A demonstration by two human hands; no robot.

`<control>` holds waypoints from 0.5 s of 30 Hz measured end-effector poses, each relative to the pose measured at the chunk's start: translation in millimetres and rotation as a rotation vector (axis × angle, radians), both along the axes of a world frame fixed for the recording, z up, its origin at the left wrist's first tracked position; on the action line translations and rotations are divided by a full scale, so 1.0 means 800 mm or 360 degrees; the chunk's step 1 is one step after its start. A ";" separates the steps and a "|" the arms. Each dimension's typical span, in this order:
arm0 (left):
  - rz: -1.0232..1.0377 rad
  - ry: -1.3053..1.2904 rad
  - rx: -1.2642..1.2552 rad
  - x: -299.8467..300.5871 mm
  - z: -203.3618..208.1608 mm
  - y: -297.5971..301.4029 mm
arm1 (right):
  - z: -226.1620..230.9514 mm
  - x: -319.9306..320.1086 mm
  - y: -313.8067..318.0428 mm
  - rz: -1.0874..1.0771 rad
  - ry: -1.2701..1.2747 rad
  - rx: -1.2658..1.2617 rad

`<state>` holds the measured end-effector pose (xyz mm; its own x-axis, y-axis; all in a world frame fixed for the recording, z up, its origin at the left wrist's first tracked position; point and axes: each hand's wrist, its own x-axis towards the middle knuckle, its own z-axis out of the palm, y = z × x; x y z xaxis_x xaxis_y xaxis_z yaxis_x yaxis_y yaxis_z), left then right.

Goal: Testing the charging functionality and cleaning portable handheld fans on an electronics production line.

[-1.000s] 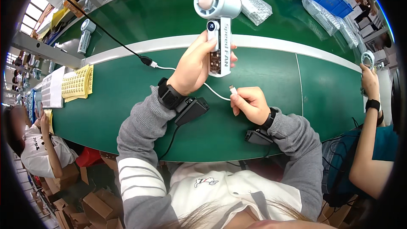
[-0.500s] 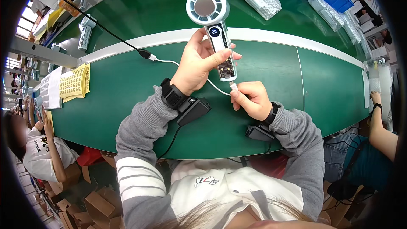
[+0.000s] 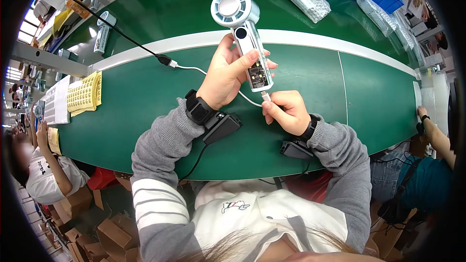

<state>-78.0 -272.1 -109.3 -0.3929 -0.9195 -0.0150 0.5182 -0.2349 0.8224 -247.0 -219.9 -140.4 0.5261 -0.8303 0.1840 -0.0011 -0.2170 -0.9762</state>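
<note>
A pale, round-headed handheld fan (image 3: 246, 41), its display (image 3: 241, 33) dark and circuit board (image 3: 257, 74) showing, is clasped by the left hand (image 3: 224, 74) above the green table (image 3: 310, 73). At the fan's base, a white plug (image 3: 265, 96) is pinched by the right hand (image 3: 288, 110).

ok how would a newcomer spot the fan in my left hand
Over the green table, find your left hand near the picture's centre. It grips a pale, round-headed handheld fan. Unlike the fan at upper left, it is held, with a white plug at its base.
</note>
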 end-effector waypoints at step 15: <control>0.0042 0.0114 0.0127 -0.010 -0.010 0.005 | -0.005 -0.003 -0.003 -0.0129 0.0012 -0.0186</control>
<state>-86.3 -267.8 -117.0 -0.3713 -0.9265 -0.0613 0.5816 -0.2836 0.7624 -249.6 -222.6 -144.1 0.4598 -0.8433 0.2782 -0.0303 -0.3280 -0.9442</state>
